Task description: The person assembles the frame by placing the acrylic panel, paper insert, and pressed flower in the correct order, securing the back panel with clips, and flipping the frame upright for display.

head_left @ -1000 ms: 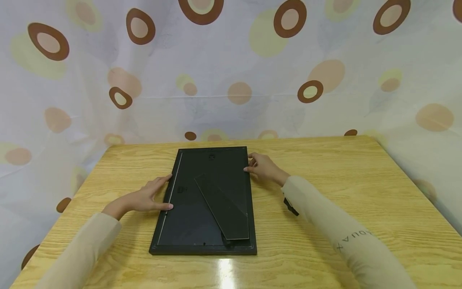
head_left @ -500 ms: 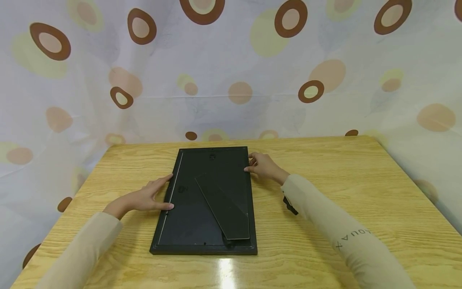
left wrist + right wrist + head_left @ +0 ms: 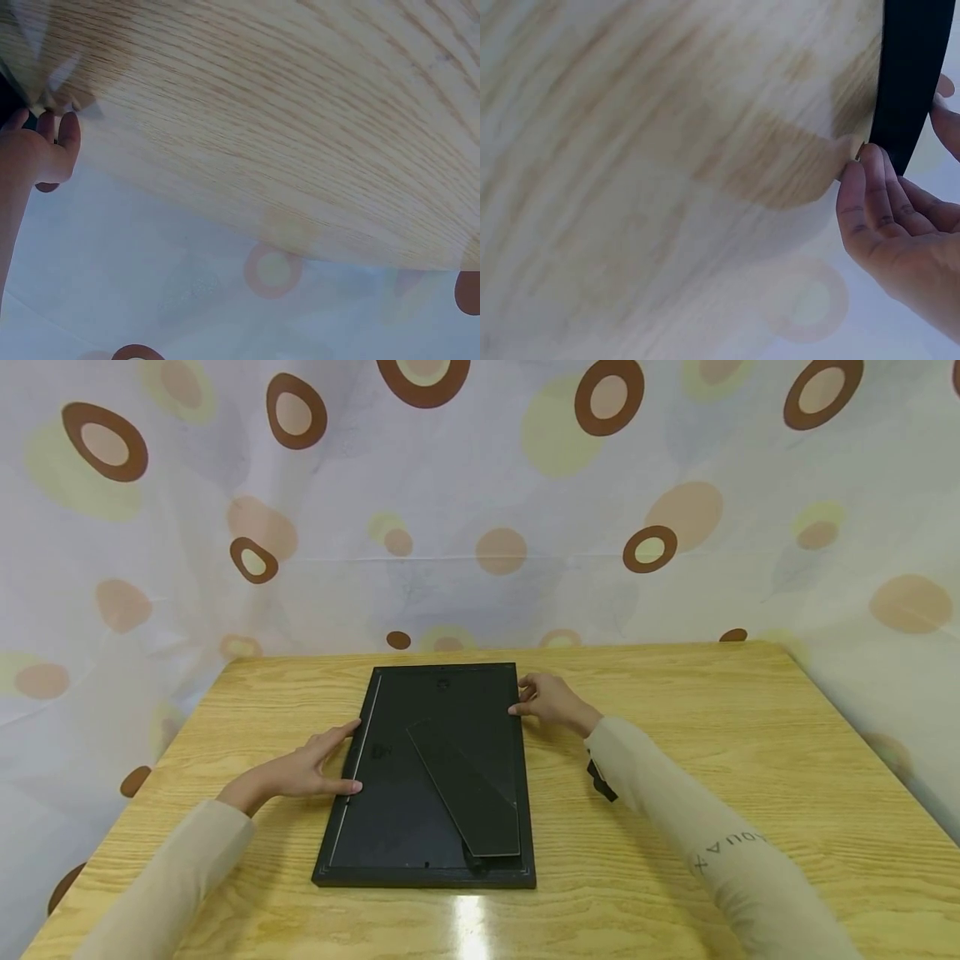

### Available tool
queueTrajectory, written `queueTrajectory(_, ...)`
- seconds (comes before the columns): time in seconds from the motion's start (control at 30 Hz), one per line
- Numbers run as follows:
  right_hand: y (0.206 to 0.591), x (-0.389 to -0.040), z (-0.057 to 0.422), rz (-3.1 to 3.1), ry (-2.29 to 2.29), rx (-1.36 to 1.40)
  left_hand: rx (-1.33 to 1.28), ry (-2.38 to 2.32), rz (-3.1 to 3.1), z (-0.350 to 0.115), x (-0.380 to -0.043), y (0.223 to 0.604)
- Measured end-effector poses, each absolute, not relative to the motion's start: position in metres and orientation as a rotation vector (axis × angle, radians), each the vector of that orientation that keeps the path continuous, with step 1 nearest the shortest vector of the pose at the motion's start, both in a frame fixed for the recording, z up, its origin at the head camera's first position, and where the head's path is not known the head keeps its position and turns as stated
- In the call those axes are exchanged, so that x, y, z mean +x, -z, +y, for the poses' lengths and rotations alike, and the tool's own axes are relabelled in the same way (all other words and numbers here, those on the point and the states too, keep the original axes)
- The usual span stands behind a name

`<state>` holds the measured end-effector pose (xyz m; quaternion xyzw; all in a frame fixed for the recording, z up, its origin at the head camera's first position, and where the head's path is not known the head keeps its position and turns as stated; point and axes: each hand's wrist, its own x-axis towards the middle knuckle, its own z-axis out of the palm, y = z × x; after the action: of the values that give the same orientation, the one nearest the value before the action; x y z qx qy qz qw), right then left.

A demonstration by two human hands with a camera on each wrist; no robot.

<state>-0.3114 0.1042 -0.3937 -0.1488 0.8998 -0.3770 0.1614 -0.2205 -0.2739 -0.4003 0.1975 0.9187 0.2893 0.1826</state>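
Note:
A black picture frame (image 3: 408, 810) lies back side up on the table, its easel leg (image 3: 468, 793) slanting across the backing toward the lower right. My left hand (image 3: 296, 770) is at the frame's left edge, fingers extended and spread from the thumb, whose tip rests on the border. At the upper right edge, my right hand (image 3: 551, 702) pinches the frame's side with thumb on top and fingers bent. In the right wrist view, the bent fingers of the right hand (image 3: 900, 210) meet the frame's dark side (image 3: 911, 75). The left wrist view catches the left hand (image 3: 41, 154) at its border.
The wooden table (image 3: 675, 693) extends to both sides of the frame. Behind it hangs a pale curtain (image 3: 450, 485) with brown and peach spots. A small black item (image 3: 602, 783) shows at the right sleeve, and light glares on the table near the front.

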Motion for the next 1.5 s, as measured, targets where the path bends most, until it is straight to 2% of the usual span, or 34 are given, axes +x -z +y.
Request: queueTrajectory(1.5, 0.3901, -0.3147, 0.1058, 2.425, 1.240, -0.326, 0.592, -0.875, 2.558, -0.2728, -0.2221, 0.4014)
